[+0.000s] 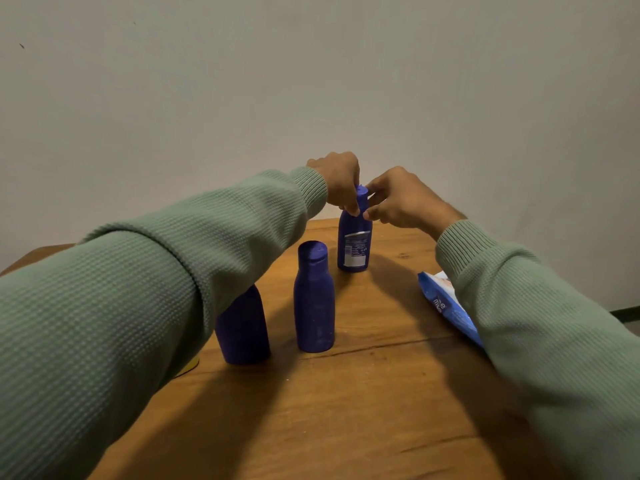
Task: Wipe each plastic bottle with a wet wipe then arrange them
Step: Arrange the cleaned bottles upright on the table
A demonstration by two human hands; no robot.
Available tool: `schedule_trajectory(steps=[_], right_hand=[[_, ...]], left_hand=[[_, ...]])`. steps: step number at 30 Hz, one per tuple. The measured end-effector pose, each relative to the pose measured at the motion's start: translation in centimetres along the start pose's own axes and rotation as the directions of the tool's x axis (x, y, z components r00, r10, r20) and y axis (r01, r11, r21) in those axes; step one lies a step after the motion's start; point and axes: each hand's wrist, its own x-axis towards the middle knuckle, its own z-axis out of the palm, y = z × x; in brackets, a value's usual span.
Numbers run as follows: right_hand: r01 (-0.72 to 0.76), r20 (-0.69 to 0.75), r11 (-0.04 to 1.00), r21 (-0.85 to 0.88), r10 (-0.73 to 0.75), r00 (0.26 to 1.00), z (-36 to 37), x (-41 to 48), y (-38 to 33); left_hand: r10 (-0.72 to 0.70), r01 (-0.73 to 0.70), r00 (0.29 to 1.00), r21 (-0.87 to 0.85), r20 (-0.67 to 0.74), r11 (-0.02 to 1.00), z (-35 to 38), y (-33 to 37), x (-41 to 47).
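Three dark blue plastic bottles stand upright on the wooden table [363,393]. The far bottle [354,244] has a label facing me. My left hand [341,180] grips its cap and neck from the left, and my right hand [398,199] pinches the neck from the right. A middle bottle [314,299] stands free in front of it. The near left bottle [242,327] is partly hidden behind my left sleeve. No wet wipe shows in either hand.
A blue wet wipe pack [446,306] lies at the right of the table, partly under my right forearm. A yellow thing [188,367] peeks out under my left arm. The far table edge meets a plain wall.
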Motion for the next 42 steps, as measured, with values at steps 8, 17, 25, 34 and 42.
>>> schedule_trajectory(steps=[8, 17, 25, 34, 42], right_hand=[[-0.011, -0.009, 0.999, -0.039, 0.010, 1.000, 0.5, 0.3, 0.0], [-0.064, 0.015, 0.997, -0.047, 0.065, 0.998, 0.4, 0.5, 0.1], [-0.099, -0.094, 0.989, -0.112, 0.089, 0.992, -1.7, 0.0, -0.1], [0.045, 0.105, 0.998, -0.041, -0.040, 0.994, -6.0, -3.6, -5.0], [0.098, 0.474, 0.993, -0.061, -0.057, 0.879, -4.0, -6.3, -7.8]], left_hand=[[-0.014, 0.014, 1.000, 0.019, 0.021, 1.000, 0.2, -0.2, 0.2], [-0.025, 0.024, 0.998, 0.022, 0.061, 0.999, -0.4, 0.4, -0.2], [-0.037, 0.034, 0.997, 0.051, 0.068, 0.998, -3.2, 0.3, -1.8], [-0.044, -0.005, 0.968, 0.197, 0.246, 0.980, -9.5, 0.0, -7.3], [-0.068, -0.020, 0.879, 0.177, 0.473, 0.984, -8.8, 0.5, -11.2]])
